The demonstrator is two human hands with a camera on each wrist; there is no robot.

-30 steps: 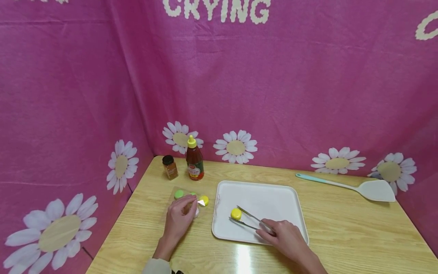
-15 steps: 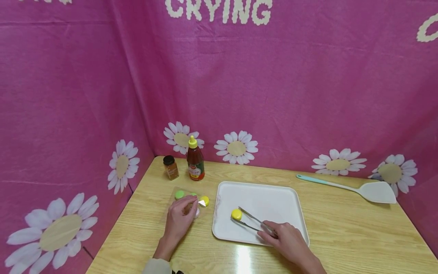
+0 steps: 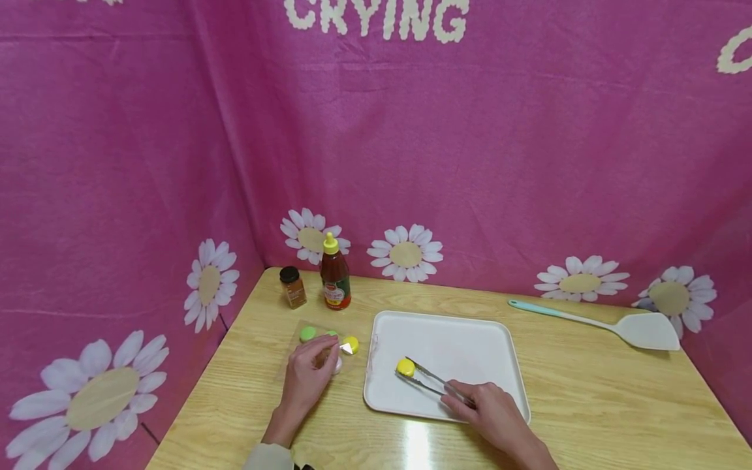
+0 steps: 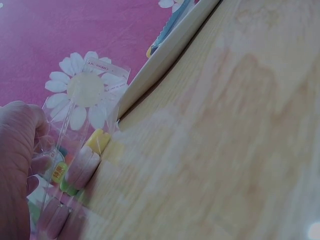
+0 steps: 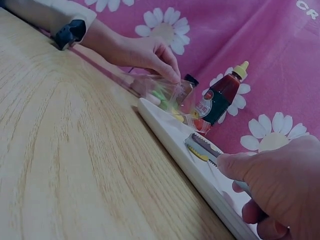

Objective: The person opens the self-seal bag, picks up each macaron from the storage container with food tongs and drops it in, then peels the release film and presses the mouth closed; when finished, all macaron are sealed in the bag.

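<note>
Thumb and fingers of my left hand (image 3: 308, 375) pinch the top of a clear plastic bag (image 4: 65, 117). Inside it lie several macarons, among them a green macaron (image 3: 307, 333), a yellow one and a pinkish macaron (image 4: 82, 167); the hand partly hides others. My right hand (image 3: 492, 412) grips metal tongs (image 3: 429, 375) over the white tray (image 3: 470, 336). Another yellow macaron (image 3: 405, 367) sits on the tray's left half, between the tong tips. The tips are close to its sides; firm contact cannot be made out.
Behind the bag stand a sauce bottle (image 3: 336, 281) with a yellow cap and a small spice jar (image 3: 293, 287) with a black lid. At the back right lies a white spatula (image 3: 643, 328) with a turquoise handle. A pink cloth (image 3: 470, 163) walls off the table's back and sides.
The tong tips have drawn slightly closer together around the yellow macaron on the tray. My left hand keeps its place on the bag.
</note>
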